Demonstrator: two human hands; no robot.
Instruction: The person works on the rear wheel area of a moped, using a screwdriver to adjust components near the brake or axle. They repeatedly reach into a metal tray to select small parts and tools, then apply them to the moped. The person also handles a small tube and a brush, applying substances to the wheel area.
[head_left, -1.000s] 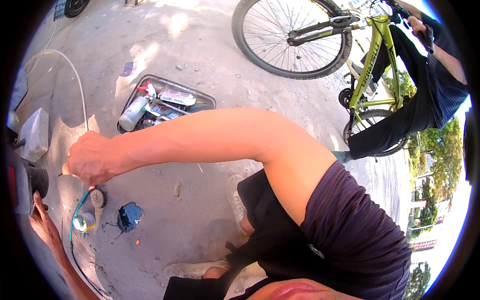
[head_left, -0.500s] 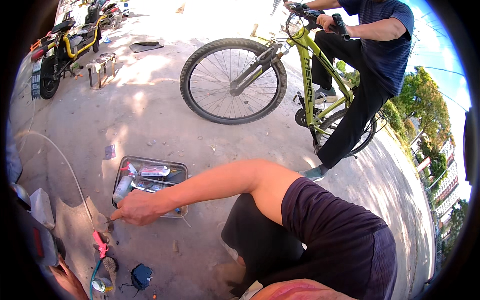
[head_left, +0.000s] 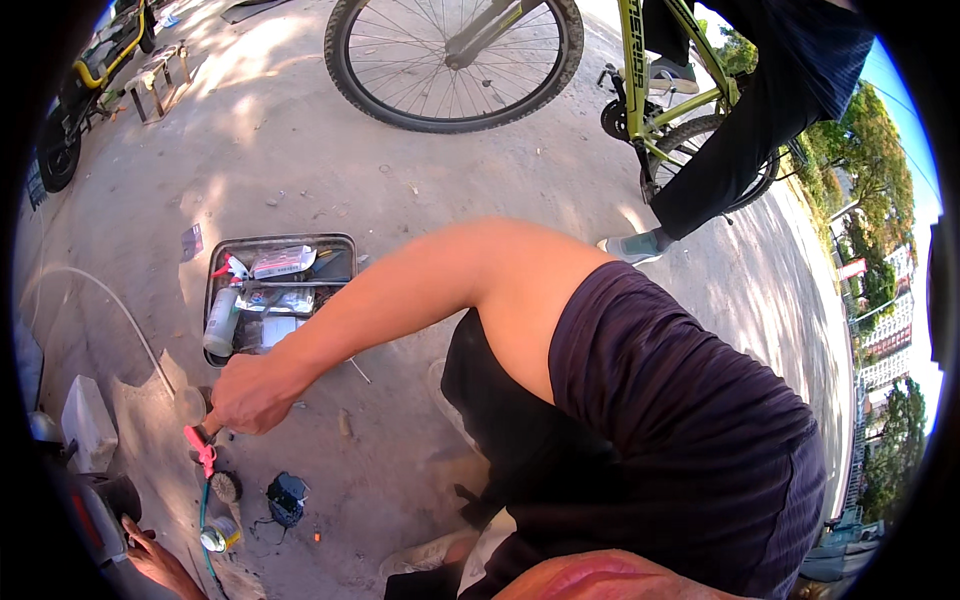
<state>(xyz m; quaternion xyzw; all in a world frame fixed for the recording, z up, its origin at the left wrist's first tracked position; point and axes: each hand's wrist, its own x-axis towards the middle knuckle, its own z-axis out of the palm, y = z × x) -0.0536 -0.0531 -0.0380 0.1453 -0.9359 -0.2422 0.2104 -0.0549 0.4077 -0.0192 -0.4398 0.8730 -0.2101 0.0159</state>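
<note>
My right hand [head_left: 250, 395] reaches down over the ground from the right. Its fingers are bunched at the upper end of a pink air gun [head_left: 203, 452], with what they hold, if anything, hidden. A green-blue hose runs below the gun. Close by are a round, dull disc [head_left: 190, 405], a round brush [head_left: 227, 487] and a small yellow-and-white can [head_left: 220, 535]. At the lower left edge my left hand [head_left: 160, 562] stretches its visible fingers against a dark part with a red patch [head_left: 92, 522].
A black tray [head_left: 352, 255] holds a spray bottle [head_left: 221, 320], a box [head_left: 283, 262] and tools. A dark wet patch [head_left: 287, 498] and a pale block [head_left: 90, 425] lie nearby. Ahead, a person straddles a green bicycle [head_left: 637, 90]. A yellow two-wheeler [head_left: 95, 75] stands far left.
My view has tilted downward, so the tray and bicycle appear higher. My right hand has moved nearer the pink air gun. More of my left hand shows.
</note>
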